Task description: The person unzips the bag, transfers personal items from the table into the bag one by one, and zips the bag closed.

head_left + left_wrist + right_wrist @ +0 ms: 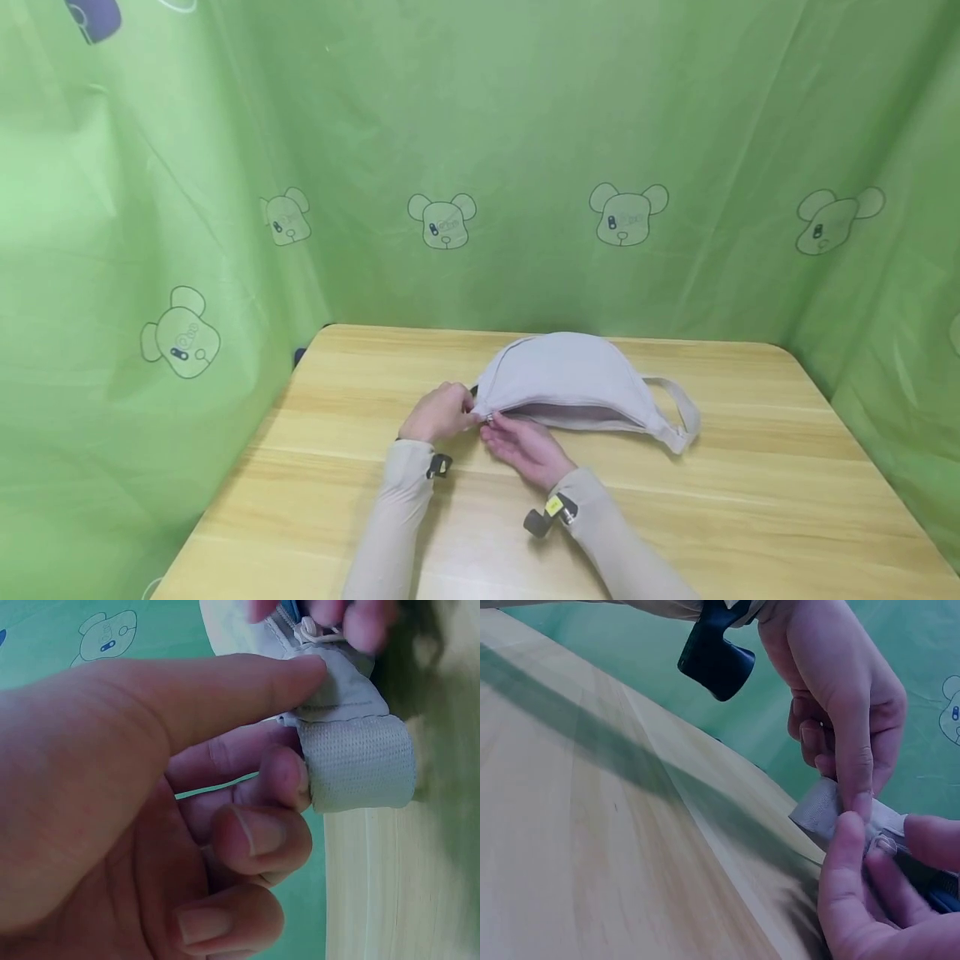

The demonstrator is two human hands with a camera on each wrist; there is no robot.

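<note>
A light grey waist bag (562, 367) lies on the table, its long front zipper gaping along the lower edge. My left hand (441, 412) pinches the bag's left end between thumb and forefinger, where the webbing strap (360, 765) is sewn on; the other fingers curl loosely. At that same end, my right hand (527, 450) holds the zipper pull (309, 630) with its fingertips. Both hands nearly meet there, as the right wrist view also shows, with the zipper pull (885, 844) partly covered by fingers.
The wooden table (315, 492) carries the bag near its far edge. A strap loop (678, 404) sticks out at the bag's right end. Green curtains (525, 108) printed with bear heads hang behind and at both sides. Each wrist wears a dark camera mount (551, 515).
</note>
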